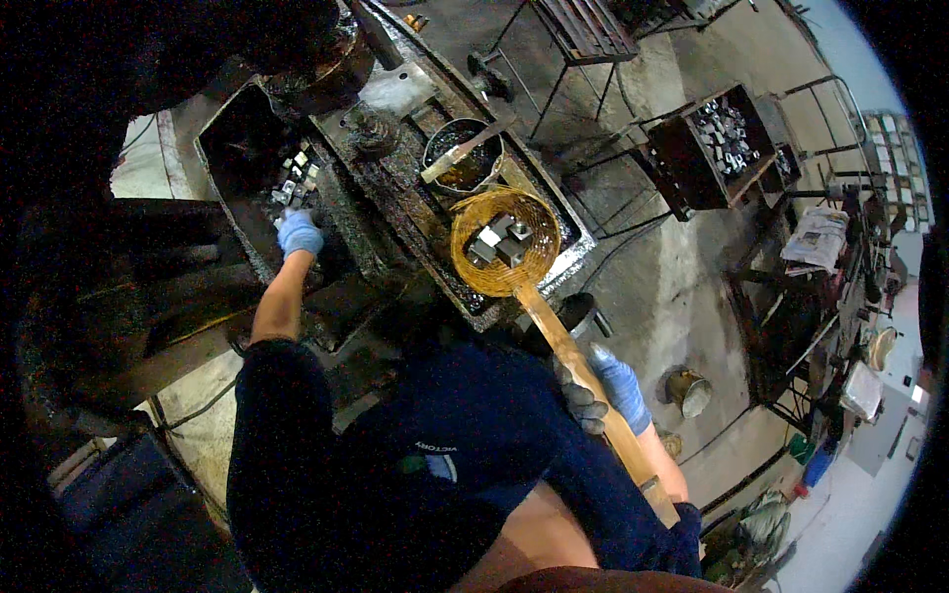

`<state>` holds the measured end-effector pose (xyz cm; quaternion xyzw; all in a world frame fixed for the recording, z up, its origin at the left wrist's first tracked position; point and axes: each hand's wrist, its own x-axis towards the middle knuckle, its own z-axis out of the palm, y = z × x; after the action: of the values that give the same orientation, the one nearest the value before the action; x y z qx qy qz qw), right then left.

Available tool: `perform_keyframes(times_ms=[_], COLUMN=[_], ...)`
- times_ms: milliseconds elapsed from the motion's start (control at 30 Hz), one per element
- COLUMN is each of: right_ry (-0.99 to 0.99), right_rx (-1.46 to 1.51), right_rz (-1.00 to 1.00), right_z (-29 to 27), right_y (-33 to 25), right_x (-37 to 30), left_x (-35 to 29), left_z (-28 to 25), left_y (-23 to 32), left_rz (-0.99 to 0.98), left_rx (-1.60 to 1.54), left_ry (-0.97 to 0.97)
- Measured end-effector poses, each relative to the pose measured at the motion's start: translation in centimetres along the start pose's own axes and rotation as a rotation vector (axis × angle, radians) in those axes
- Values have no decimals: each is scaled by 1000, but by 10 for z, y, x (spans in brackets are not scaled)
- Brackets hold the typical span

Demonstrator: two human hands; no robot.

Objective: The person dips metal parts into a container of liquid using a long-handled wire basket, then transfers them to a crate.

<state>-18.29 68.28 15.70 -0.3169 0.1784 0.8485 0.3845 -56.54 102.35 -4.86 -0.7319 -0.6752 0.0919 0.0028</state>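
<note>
My left hand [300, 233], in a blue glove, reaches into a dark metal trough [233, 201] at the left. Its fingertips are at a small heap of shiny metal blocks [295, 185]; the dark surroundings hide whether they grip one. My right hand [621, 390], in a blue glove with grey finger fronts, is wrapped round the long wooden handle [560, 338] of a round wicker basket [461, 240]. Several metal blocks [510, 253] lie in the basket, which is over the near right end of an oily workbench.
Behind the basket, a round pot [432, 150] of dark liquid has a wooden-handled tool [457, 156] across its rim. A metal bin [682, 148] of metal pieces stands at the right beside a slatted stand [585, 32]. A bucket [689, 392] is on the floor at right.
</note>
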Motion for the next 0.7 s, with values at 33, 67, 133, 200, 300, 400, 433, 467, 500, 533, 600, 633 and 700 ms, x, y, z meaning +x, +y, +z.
perform_keyframes(times_ms=[33, 67, 133, 200, 300, 400, 433, 467, 500, 533, 600, 633, 700], right_ry=[-27, -14, 4, -28, -21, 21, 52, 79, 23, 21, 10, 9, 26], right_rx=[26, -1, -61, -87, -170, -239, -266, -295, -250, -237, -219, -236, -221], right_rz=[62, 58, 53, 97, 43, 36, 15, 3, 20, 16, 24, 26, 14], right_z=[1, -1, -3, -1, 2, 2, 2, 3, 1, 2, 6, 11, 11], right_y=[-2, -3, -4, -8, -8, -9, -8, -7, -7, -7, -5, -6, -5], right_x=[0, 2, 7, 4, 3, 4, 4, 4, 5, 5, 7, 5, 5], left_x=[-6, -10, -24, -30, -23, -16, -28, -42, -62, -81, -108, -115, -124], left_z=[-16, -24, -48, -66, -47, -46, -81, -105, -132, -157, -189, -195, -205], left_y=[-12, -22, -27, -26, -35, -55, -35, -25, -9, 12, 58, 79, 127], left_rz=[-64, -122, -180, -174, -167, -48, -117, -33, 40, 111, 364, 486, 752], left_rx=[-137, -280, -300, -317, -351, -707, -958, -997, -1150, -1307, -1034, -984, -965], left_ry=[-10, -18, 98, 123, 154, 203, 143, 249, 275, 298, 452, 391, 358])
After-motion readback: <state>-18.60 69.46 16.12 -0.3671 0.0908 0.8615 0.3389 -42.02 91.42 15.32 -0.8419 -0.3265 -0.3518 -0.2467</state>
